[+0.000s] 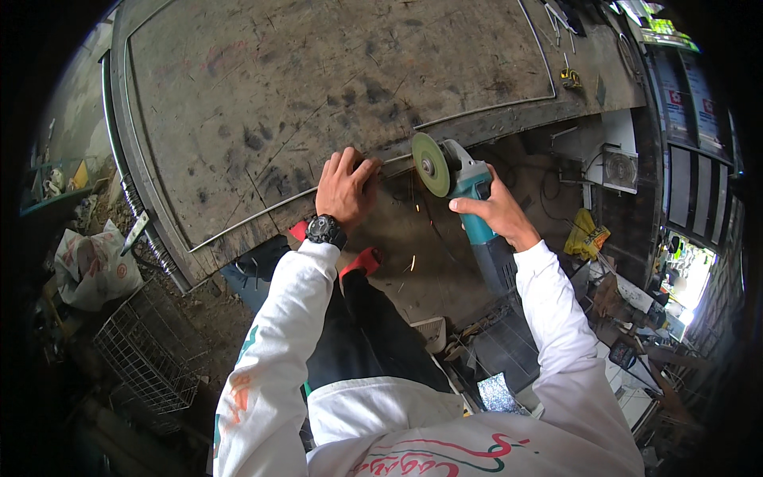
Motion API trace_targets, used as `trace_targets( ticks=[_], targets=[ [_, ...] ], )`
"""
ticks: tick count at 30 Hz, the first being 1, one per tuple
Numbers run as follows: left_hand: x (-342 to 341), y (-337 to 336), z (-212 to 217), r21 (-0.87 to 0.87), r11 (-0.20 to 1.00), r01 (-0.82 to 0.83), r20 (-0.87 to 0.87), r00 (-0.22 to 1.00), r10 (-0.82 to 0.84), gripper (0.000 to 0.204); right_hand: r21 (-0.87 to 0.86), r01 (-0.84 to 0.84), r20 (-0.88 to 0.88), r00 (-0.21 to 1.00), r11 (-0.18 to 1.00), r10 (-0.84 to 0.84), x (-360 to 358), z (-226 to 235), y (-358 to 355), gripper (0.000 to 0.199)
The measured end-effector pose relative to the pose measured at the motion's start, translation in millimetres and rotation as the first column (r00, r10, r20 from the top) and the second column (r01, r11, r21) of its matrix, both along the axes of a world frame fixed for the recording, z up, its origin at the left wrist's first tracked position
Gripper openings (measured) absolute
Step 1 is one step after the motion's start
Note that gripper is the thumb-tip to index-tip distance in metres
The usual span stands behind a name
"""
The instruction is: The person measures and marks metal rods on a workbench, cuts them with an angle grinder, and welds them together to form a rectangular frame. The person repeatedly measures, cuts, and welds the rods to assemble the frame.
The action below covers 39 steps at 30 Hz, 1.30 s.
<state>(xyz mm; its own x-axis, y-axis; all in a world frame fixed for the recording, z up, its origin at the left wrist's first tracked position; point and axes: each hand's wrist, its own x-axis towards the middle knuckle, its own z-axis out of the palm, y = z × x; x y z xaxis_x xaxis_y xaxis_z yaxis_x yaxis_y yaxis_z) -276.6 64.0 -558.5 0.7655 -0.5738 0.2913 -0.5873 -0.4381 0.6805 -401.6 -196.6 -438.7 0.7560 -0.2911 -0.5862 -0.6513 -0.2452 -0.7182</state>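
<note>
My right hand [494, 208] is wrapped round the body of a teal and dark angle grinder [479, 228], its fingers closed. The grinder's greenish disc [430, 164] stands nearly upright by the table's near edge. It meets, or nearly meets, a thin metal rod [396, 159]; exact contact is hard to tell. Sparks [412, 262] drop below the disc. My left hand [347, 188], with a black watch on its wrist, presses the rod down at the table edge. Its fingers are curled over the rod, left of the disc. The rod is bent into a large rectangular outline on the table.
The stained wooden table [318, 71] fills the far side. On its far right lie a yellow tape measure [570, 77] and hand tools. A wire basket [147, 350] and a white bag [97, 266] sit at the left. Scrap and a yellow bag [586, 234] clutter the right.
</note>
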Motion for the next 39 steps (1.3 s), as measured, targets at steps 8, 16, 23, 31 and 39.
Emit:
trace_targets(
  ticks=[8,16,23,31,39],
  targets=[
    [1.8,-3.1,5.8,-0.05,0.998,-0.028,0.017,0.999,0.029,0.023,0.007,-0.009,-0.059,0.998,1.0,0.01,5.8,0.2,-2.6,0.078],
    [0.5,-2.5,7.9,-0.045,0.998,-0.046,0.035,0.998,0.047,0.018,0.043,0.066,-0.108,0.992,0.997,-0.061,18.0,10.0,5.5,0.079],
    [0.6,-2.6,6.8,-0.063,0.996,-0.065,0.058,0.996,0.069,0.016,0.054,0.029,-0.045,0.999,0.998,-0.027,23.6,3.7,4.6,0.088],
    [-0.8,-4.4,6.4,-0.047,0.996,-0.074,0.063,0.995,0.076,0.016,0.006,0.05,-0.126,0.991,0.999,-0.049,30.0,9.4,6.7,0.089],
    [0.0,-3.5,5.8,-0.059,0.995,-0.078,0.048,0.996,0.081,0.017,0.045,0.024,-0.15,0.988,0.999,-0.017,24.9,14.3,7.0,0.093]
  ],
)
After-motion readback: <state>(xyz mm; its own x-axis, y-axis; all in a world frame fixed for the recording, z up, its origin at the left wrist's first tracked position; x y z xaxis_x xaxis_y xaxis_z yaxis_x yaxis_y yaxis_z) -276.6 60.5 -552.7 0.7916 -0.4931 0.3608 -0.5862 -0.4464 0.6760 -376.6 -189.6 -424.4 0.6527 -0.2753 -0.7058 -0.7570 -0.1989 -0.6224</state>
